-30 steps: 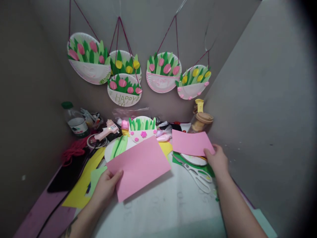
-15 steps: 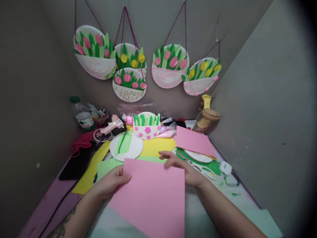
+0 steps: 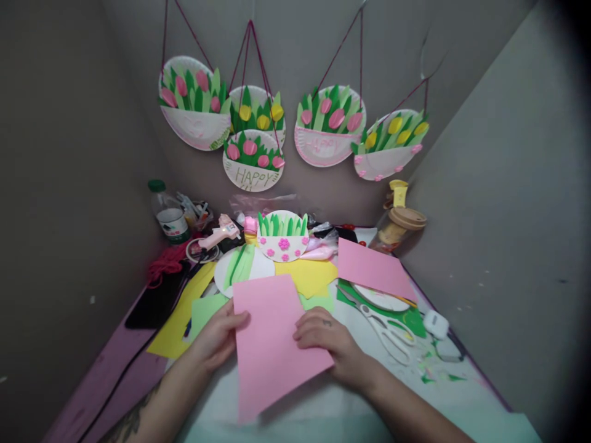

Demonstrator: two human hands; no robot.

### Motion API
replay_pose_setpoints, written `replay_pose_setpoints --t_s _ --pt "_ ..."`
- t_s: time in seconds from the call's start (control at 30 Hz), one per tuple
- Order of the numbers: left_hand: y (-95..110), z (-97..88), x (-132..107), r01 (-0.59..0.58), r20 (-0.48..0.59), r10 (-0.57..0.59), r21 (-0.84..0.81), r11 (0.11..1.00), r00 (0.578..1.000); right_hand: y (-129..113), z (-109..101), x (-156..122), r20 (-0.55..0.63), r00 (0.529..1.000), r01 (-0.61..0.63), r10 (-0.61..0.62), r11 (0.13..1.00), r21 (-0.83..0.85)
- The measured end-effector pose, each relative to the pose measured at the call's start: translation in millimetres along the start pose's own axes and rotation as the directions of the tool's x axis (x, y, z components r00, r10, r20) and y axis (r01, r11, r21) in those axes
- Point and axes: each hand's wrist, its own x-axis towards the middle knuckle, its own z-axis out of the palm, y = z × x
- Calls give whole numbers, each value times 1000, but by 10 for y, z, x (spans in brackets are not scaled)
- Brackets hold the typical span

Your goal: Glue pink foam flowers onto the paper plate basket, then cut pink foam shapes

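A pink sheet of paper is held up over the work surface, tilted, its lower edge slanting up to the right. My left hand pinches its left edge, thumb on the face and the other fingers behind. On the right side, my right hand grips the sheet with its fingers curled over the face; its thumb is hidden. Just behind the sheet lie light green paper, yellow paper and a white paper plate with green strips on it.
White-handled scissors lie right of my hand, near another pink sheet and green scraps. A glue gun, bottle and lidded cup stand farther back. Flower-decorated plates hang on the wall.
My right hand has come down from above the top edge and closed on the sheet's right side. The sheet has turned, its lower right corner swinging up. The view has shifted slightly left.
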Motion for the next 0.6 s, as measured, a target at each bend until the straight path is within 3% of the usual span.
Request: replay_pose_setpoints --t_s 0.1,0.23,0.3,0.4,0.5,0.6 --pt "-90 53 -27 -65 -13 66 77 995 998 8 75 6 -60 975 -204 212 972 113" --pt "-107 106 -56 -97 53 89 189 977 995 102 132 27 -375 789 -432 487 874 225" --pt "-99 128 -65 -108 90 89 241 965 992 168 163 32 -409 731 -454 546 837 306" --pt "-101 135 -63 -115 125 84 262 958 989 248 224 15 -350 673 -451 652 736 505" --pt "-121 123 -53 -88 146 51 258 962 988 288 279 -9 -320 561 -462 764 609 644" --pt "-146 134 -48 -79 82 65 178 981 994 303 289 -12 -383 484 -463 787 602 651"
